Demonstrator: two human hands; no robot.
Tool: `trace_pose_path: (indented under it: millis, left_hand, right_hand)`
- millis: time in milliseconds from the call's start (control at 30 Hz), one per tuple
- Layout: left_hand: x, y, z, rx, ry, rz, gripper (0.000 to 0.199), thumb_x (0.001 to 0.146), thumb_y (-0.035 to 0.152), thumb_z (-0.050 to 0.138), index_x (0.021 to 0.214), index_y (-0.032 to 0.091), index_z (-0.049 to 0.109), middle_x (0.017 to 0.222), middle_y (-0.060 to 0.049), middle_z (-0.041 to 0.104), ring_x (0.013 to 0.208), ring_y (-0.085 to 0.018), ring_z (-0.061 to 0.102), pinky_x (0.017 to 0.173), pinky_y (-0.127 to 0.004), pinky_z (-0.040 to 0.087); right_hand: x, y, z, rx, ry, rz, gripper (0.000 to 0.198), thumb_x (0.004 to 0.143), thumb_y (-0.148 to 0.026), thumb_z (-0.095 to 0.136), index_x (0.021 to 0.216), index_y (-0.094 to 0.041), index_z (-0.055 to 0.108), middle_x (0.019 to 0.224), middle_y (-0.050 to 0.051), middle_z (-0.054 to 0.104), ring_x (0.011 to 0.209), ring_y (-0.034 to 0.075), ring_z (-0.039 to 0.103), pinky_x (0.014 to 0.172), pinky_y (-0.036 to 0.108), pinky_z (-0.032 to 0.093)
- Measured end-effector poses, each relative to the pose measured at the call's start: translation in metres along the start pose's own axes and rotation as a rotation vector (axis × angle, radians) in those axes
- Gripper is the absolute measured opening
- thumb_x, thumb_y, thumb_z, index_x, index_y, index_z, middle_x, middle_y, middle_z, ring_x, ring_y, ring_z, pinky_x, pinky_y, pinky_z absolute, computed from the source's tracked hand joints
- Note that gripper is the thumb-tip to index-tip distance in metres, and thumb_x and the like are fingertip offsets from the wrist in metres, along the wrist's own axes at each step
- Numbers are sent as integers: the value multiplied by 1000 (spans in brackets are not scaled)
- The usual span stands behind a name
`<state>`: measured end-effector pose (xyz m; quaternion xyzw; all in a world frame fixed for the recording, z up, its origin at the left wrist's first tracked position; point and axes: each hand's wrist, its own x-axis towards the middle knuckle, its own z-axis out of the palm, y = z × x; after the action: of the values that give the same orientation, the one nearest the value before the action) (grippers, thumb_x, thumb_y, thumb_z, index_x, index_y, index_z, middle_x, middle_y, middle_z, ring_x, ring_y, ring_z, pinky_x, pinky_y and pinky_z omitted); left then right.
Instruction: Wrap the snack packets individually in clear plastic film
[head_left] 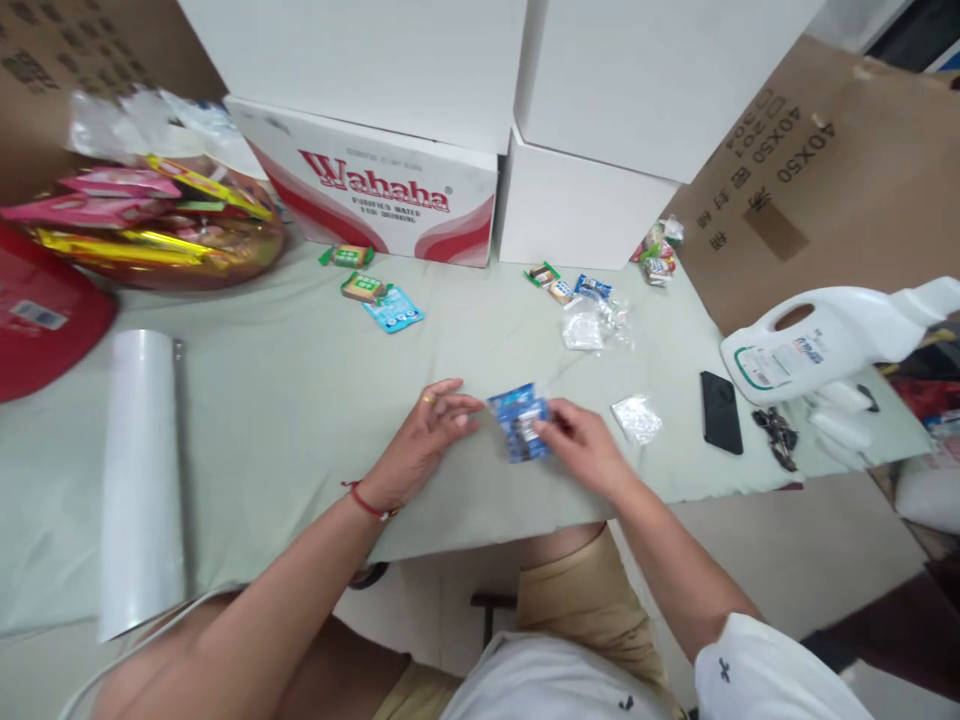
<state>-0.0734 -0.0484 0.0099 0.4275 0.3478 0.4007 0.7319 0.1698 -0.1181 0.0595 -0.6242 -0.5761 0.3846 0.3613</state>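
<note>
Between thumb and fingers, my right hand (583,442) pinches a small blue snack packet (523,432) over the front of the table. It looks creased or doubled, and I cannot make out whether a second packet lies behind it. My left hand (433,432) is just left of the packet, fingers apart and holding nothing. Farther back on the left lie two green-and-brown wrapped snacks (365,288) and a light blue packet (394,310). Behind my right hand are more small wrapped snacks (541,275) beside a clear plastic bag (585,325). A crumpled clear wrapper (636,418) lies right of that hand.
A shiny bowl (255,250) of packaged snacks stands back left, near a white roll (142,470) and a red object (45,330). White boxes (375,190) line the back. On the right are a black phone (721,412), keys (776,437) and a white jug (795,350).
</note>
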Motion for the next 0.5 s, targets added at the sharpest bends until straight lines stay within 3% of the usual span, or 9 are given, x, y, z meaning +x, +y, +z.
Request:
trace_pose_path:
  millis: [100,233,333,500]
  left_hand:
    - [-2,1,-7,1,45,29,54,81,42,83,126,30,55,117,-4,64,120,-22,59,100,-44,56]
    - [-2,3,-12,42,104,4,47,81,41,83,121,31,63,117,-6,65,119,-25,61,102,-48,58]
    - [-2,5,-13,105,139,-43,39,82,45,81,116,31,68,119,-8,68,120,-29,61,101,-51,59]
    - [-2,7,-16,191,157,-74,34,83,44,79,115,35,73,119,-8,71,119,-33,63,99,-52,61]
  right_hand:
    - [17,27,-89,101,348,126,32,79,-48,77,91,-20,69,75,-2,62,64,12,53,59,24,44]
    - [84,86,-201,204,879,456,30,74,-31,81,68,-20,54,58,-5,50,51,9,45,44,21,37]
    - [148,120,-248,212,992,579,33,76,-16,78,65,-22,47,53,-7,46,47,9,42,40,23,37]
    - [243,139,-280,224,950,583,26,85,-5,66,73,-21,49,62,-6,50,51,9,48,47,26,48]
